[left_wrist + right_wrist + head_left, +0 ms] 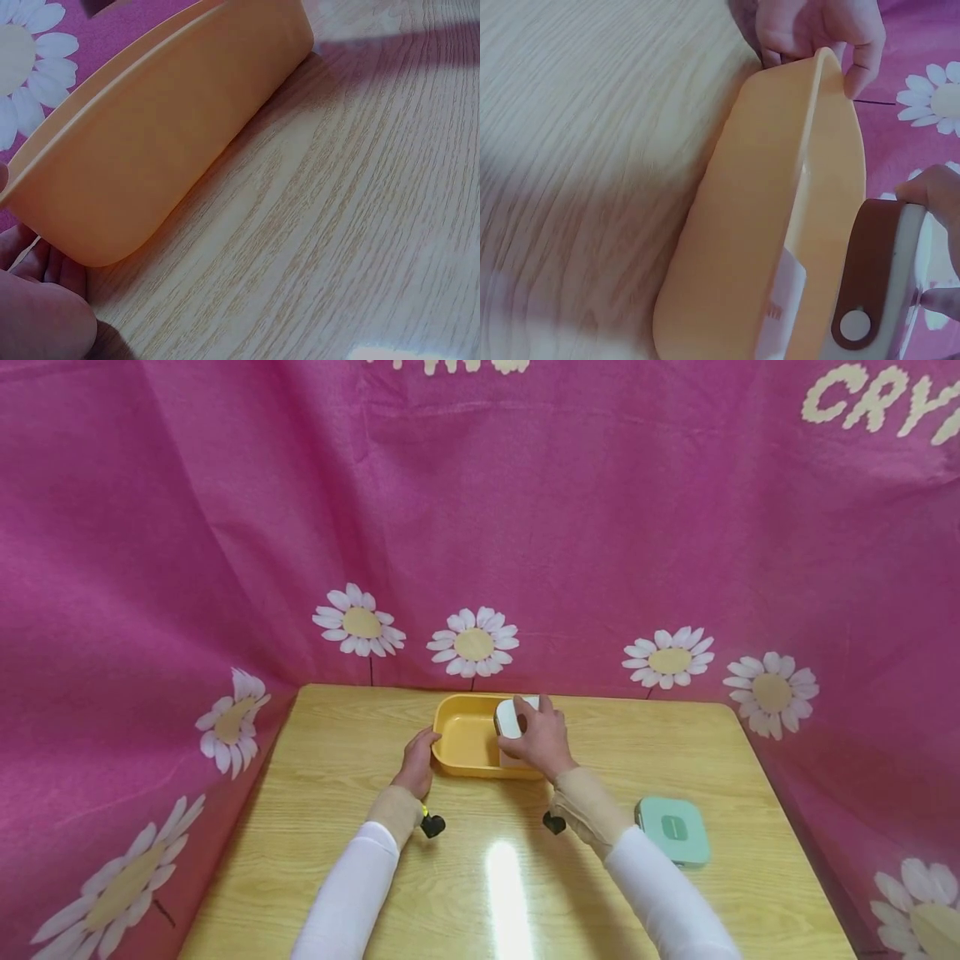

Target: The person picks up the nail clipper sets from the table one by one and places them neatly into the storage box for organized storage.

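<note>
A yellow plastic bin stands near the table's far edge. My left hand grips its left end; in the right wrist view the thumb hooks over the rim while the fingers stay outside. With thumb and fingers my right hand holds a white rounded box from above, at the bin's right half. The right wrist view shows a brown band with a white round stud on that box, tilted at the rim. A pale flat-sided item with lettering is in the bin, partly hidden.
A mint-green rounded square box lies on the wooden table to the right, beside my right forearm. Pink cloth printed with daisies hangs behind the table and along both sides.
</note>
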A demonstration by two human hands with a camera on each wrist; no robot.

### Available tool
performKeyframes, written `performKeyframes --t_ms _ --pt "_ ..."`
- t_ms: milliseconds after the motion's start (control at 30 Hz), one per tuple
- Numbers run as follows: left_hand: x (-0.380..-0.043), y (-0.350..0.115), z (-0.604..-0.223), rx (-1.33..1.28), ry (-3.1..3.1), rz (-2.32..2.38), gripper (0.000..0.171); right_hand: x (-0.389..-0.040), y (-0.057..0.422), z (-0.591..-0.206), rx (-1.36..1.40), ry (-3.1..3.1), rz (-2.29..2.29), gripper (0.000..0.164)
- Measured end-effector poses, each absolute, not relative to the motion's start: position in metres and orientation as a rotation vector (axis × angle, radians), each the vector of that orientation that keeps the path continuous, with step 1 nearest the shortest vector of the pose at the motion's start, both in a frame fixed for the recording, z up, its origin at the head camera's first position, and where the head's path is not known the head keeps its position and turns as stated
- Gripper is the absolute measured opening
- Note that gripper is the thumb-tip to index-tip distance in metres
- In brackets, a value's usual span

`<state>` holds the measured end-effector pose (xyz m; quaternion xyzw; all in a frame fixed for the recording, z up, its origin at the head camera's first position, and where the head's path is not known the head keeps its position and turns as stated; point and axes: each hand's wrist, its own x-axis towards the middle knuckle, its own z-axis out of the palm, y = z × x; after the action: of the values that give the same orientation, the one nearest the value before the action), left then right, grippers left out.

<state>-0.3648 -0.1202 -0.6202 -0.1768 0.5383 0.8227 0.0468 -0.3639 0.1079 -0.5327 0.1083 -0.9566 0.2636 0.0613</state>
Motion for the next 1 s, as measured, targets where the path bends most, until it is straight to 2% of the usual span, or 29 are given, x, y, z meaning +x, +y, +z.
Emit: performKeyframes --t_ms 333,600,867,1000 --pt "-0.364 -0.118 -0.625 -0.558 1.644 2.516 0.049 -0.369 0.083 -0.544 0.350 -2.905 0.752 0.071" --pt "-0.360 -0.119 -0.617 -0.471 1.632 2.529 0.055 -0.369 0.056 -0.555 0.282 -2.946 0.853 0.070" --pt "-0.356 -0.120 -0.619 -0.426 1.686 2.545 0.053 -0.370 0.038 -0.554 0.265 -2.966 0.836 0.052" --pt "-0.356 -0.121 -0.619 -0.427 1.720 2.538 0.054 -0.371 0.031 -0.557 0.216 -2.987 0.892 0.062"
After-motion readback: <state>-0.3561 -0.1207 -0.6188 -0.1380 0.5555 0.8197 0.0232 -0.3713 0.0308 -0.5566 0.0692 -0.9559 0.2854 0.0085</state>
